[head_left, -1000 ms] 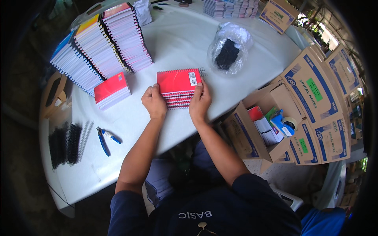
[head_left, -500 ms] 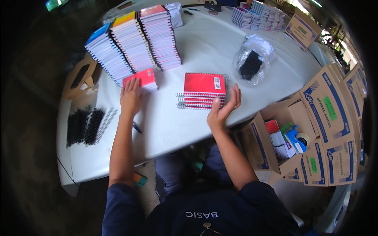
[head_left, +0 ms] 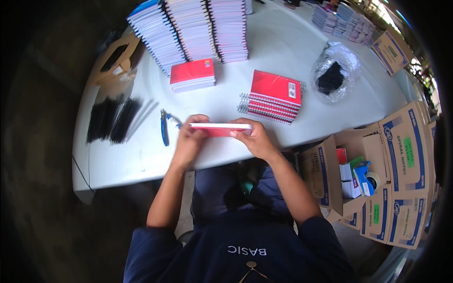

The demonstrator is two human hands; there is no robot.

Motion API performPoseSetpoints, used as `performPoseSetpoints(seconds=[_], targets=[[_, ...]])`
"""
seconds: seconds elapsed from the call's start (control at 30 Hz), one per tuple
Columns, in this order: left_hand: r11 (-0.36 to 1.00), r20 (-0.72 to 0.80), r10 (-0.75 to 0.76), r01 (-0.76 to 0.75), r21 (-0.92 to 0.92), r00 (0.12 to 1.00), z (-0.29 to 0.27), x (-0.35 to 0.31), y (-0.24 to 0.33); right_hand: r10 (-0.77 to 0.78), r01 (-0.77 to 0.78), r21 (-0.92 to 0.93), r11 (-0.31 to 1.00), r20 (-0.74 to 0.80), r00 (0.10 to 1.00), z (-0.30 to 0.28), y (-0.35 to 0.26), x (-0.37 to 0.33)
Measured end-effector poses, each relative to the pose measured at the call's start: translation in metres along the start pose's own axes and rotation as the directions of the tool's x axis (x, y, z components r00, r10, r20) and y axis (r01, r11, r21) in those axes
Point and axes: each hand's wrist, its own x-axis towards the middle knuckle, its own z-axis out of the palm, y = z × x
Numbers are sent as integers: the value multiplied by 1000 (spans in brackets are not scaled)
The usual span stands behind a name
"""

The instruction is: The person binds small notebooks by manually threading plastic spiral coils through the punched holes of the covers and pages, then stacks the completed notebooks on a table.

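I see left hand (head_left: 191,134) and right hand (head_left: 255,140) closed on opposite ends of red-covered notebook (head_left: 219,132), thumbs on cover. Notebook on edge, white page side up, near front edge of table (head_left: 283,42); can't tell if touching. Blue-handled pliers (head_left: 164,129) lie just left of left hand. Coil-bound red notebooks (head_left: 276,88) stacked beyond right hand; black coils (head_left: 104,118) lie farther left.

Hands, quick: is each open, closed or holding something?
Left hand: closed, holding one end of a red-covered notebook.
Right hand: closed, holding its other end.
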Motion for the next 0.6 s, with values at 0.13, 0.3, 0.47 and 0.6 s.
performPoseSetpoints(seconds=[0.13,0.3,0.47,0.6], targets=[[973,10,193,-193,125,981,13,-7,-19,-219,228,75,971,-111,969,-1,8,3],[180,-119,508,30,983,853,-99,37,1,107,-106,12,994,-35,994,-11,1,-1],[92,-267,556,261,961,787,-165,39,-16,-185,185,-52,981,12,983,-11,1,7],[320,-360,531,211,923,768,-172,24,4,71,-75,58,996,70,995,-6,-4,7]])
